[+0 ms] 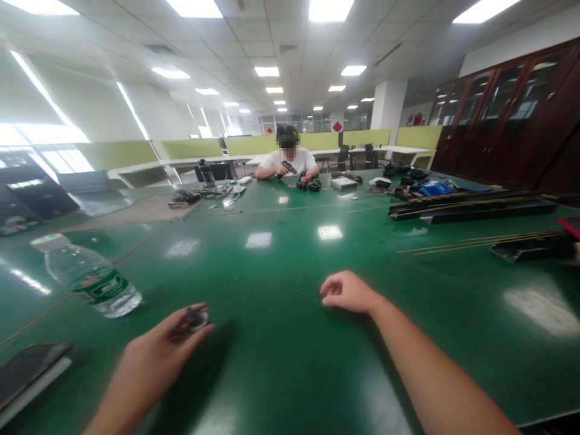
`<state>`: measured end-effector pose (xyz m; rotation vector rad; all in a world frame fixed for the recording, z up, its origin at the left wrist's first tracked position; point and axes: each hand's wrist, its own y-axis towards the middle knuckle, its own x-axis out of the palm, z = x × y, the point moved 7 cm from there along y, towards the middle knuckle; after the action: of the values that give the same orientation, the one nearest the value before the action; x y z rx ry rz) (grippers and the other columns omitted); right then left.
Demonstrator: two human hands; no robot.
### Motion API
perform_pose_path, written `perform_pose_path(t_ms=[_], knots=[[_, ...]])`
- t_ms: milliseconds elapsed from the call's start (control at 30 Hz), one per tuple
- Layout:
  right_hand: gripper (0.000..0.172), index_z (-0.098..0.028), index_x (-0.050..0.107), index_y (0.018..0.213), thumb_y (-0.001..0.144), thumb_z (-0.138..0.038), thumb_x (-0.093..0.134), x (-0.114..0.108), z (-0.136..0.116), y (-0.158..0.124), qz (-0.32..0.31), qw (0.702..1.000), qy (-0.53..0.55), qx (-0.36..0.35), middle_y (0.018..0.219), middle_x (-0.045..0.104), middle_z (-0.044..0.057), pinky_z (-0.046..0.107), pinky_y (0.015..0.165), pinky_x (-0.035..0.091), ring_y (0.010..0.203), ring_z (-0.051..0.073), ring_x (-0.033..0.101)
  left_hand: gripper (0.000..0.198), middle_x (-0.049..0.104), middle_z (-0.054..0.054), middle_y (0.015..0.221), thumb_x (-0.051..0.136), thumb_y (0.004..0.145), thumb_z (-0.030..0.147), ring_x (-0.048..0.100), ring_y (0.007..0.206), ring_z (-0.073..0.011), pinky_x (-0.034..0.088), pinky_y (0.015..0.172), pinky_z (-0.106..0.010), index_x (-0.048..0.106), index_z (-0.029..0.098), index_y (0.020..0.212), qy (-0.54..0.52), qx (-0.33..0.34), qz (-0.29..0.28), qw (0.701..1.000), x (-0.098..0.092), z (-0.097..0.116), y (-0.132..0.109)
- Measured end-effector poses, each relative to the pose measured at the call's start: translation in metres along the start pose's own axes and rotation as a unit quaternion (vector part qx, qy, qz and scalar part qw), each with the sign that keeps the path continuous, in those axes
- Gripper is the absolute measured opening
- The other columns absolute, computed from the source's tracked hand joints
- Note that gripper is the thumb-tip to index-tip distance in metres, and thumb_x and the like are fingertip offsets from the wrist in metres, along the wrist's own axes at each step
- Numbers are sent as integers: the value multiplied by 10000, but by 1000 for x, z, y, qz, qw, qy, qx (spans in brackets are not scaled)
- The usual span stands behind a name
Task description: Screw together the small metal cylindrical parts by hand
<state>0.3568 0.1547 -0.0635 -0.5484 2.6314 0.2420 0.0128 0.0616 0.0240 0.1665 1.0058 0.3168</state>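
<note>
My left hand [161,347] is closed on a small round part [198,318], dark with a silvery rim, pinched between thumb and fingers just over the green table [272,272]. Its exact kind is too blurred to tell. To the right, my right hand [347,293] rests on its side on the tabletop, fingers loosely curled in, with nothing visible in them. A clear water bottle [93,275] with a green label and white cap stands left of my left hand, leaning in the wide view.
At the lower left lies a dark flat item [31,368]. Black channels [471,208] and thin yellowish rods [466,241] occupy the right side. Across the table a person [290,160] handles a dark tool; small parts [222,190] and a brown sheet [131,214] lie at the far left.
</note>
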Motion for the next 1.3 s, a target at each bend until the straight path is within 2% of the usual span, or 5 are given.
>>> perform_pose_path(t_ms=[200, 333, 833, 1133, 1300], knots=[[148, -150, 596, 723, 640, -169, 716, 6, -5, 0, 6, 998, 46, -36, 633, 590, -16, 209, 529, 404, 573, 111, 522, 368, 703, -69, 1044, 711, 733, 326, 666, 940, -224, 529, 921, -385, 663, 192, 1071, -244, 160, -217, 932, 133, 119, 19], [198, -166, 518, 691, 633, -137, 705, 7, -8, 0, 9, 993, 97, -68, 624, 542, -43, 202, 540, 380, 570, 96, 488, 359, 692, -87, 1036, 719, 726, 246, 665, 949, -216, 527, 920, -387, 617, 160, 1059, -396, 132, -259, 871, 174, 140, 12], [191, -153, 565, 734, 676, -201, 741, 14, -16, -3, -22, 983, 166, -71, 678, 586, -15, 229, 574, 403, 596, 110, 515, 171, 618, -99, 1156, 704, 766, 217, 615, 1076, -214, 542, 903, -328, 623, 168, 909, -402, 197, -177, 877, 156, 132, -1], [240, -142, 602, 778, 750, -340, 735, 12, -19, -5, -3, 987, 155, -43, 642, 599, -7, 235, 562, 416, 566, 110, 528, 416, 681, -93, 1090, 751, 756, 304, 653, 1021, -220, 530, 968, -377, 612, 151, 1117, -468, 113, -212, 850, 164, 124, 3], [211, -131, 632, 825, 759, -310, 722, 13, -16, -4, -4, 990, 137, -34, 646, 612, -2, 236, 568, 434, 572, 113, 544, 422, 699, -89, 1047, 773, 736, 360, 674, 947, -226, 553, 929, -389, 658, 156, 1088, -430, 108, -170, 880, 158, 122, 6]])
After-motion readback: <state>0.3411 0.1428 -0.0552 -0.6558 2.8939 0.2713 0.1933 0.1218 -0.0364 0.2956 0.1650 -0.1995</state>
